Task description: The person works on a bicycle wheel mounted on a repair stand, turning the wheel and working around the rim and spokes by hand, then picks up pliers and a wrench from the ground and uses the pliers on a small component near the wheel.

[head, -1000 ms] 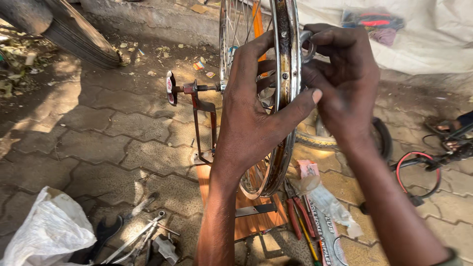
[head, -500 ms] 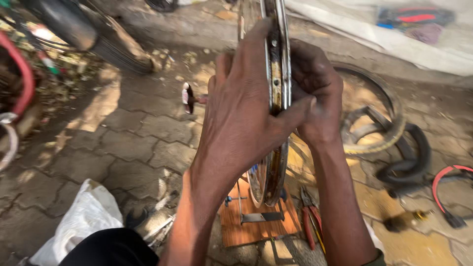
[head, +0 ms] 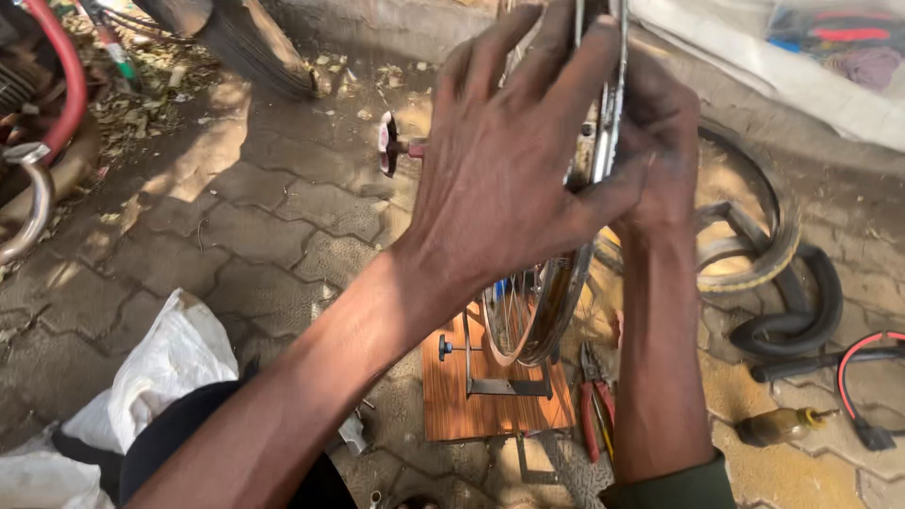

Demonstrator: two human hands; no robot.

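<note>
From the head camera, looking down, the ground is paved with grey stone blocks (head: 236, 217) that fit together like puzzle pieces. Sun and shade lie across them. Dry leaves and bits of dirt sit at the top left, near a thick dark tyre (head: 250, 42) and a red pipe (head: 57, 75) on some machine.

In the middle stands a bicycle wheel rim (head: 603, 141), upright, with thin spokes. It sits in a metal stand (head: 504, 377) on a small brown wooden board (head: 452, 396). A red knob (head: 387, 143) sticks out from the stand on the left.

The left hand (head: 509, 179) lies flat against the near side of the rim with its fingers spread and the thumb hooked over the edge. The right hand (head: 660, 141) is on the far side, wrapped around the rim. Both hands are grasping the rim between them.

There is open ground to the left of the wheel, out to a white sack (head: 160, 368) at the lower left. The right side is crowded. An old tyre (head: 764, 245) and a black rubber tube (head: 801, 320) lie just past the right arm. Red-handled pliers (head: 596, 415) rest beside the board. A small brown bottle (head: 778, 426) lies further right, near a red and black cable (head: 863, 377). A pale sheet (head: 754, 66) runs along the top right edge.
</note>
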